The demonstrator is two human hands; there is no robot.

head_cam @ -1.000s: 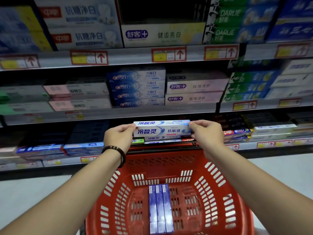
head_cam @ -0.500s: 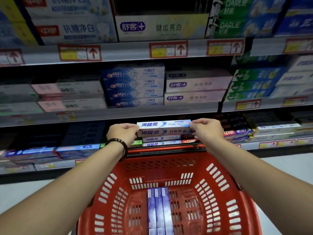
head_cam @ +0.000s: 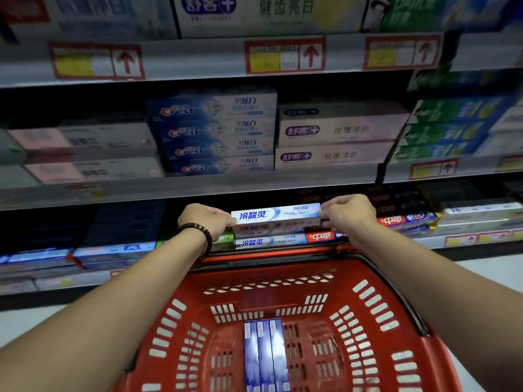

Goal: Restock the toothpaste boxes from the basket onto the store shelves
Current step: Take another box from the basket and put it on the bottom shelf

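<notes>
Your hands have pushed the toothpaste box (head_cam: 276, 215) a little further in under the shelf above, so its front face now lies in shadow while its top face still catches the light. You hold it level and lengthwise along the front edge of the lower shelf (head_cam: 481, 239), just beyond the far rim of the basket (head_cam: 368, 304).

Your left hand (head_cam: 208, 220) grips the left end of the box, with the fingers (head_cam: 226, 220) curled round it. Your right hand (head_cam: 349, 212) pinches the right end between the thumb and curled fingers. A dark beaded bracelet (head_cam: 199, 232) sits on your left wrist.

Directly beneath the held box lies another box of the same brand (head_cam: 268, 241) on the lower shelf. You cannot tell whether the two are touching. A red box (head_cam: 321, 236) lies just to the right of that one.

Three blue boxes (head_cam: 266, 355) lie side by side, touching, on the bottom of the red basket, with their long sides pointing toward the shelves.

On the middle shelf (head_cam: 254, 183), a stack of four Crest boxes (head_cam: 215, 134) stands just left of two pale boxes (head_cam: 336, 142) stacked one on the other. Price tags (head_cam: 284, 55) with red arrows run along the front edge of the top shelf.
</notes>
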